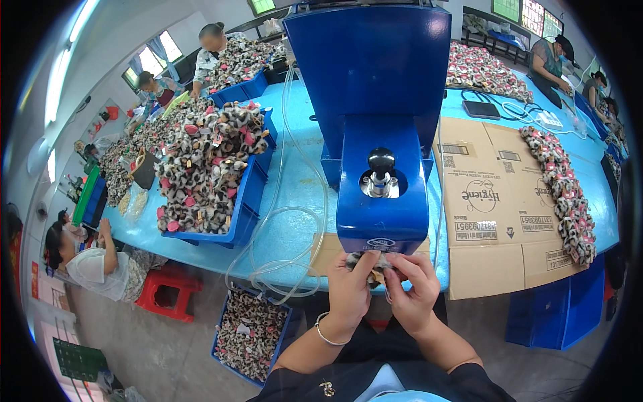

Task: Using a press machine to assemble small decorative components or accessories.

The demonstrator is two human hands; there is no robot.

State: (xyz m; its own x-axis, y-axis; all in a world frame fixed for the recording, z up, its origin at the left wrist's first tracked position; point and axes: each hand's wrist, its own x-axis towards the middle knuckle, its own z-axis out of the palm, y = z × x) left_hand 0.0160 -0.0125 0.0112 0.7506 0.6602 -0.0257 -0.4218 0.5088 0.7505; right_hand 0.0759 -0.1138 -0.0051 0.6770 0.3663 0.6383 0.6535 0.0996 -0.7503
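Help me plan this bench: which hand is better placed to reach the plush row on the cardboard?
Probably the right hand: it is nearer the plush row, on that side; the left hand lies farther. Both pinch one plush piece.

I had two hands, the left hand [349, 295] and the right hand [413, 295], on one plush piece [368, 263], and one bracelet [328, 333]. I counted one blue machine [368, 74], one black knob [381, 159], one red stool [189, 286], two filled tabletop bins [246, 221] leftward and one filled floor bin [236, 376]. The heaped pieces [207, 161] were too many to count.
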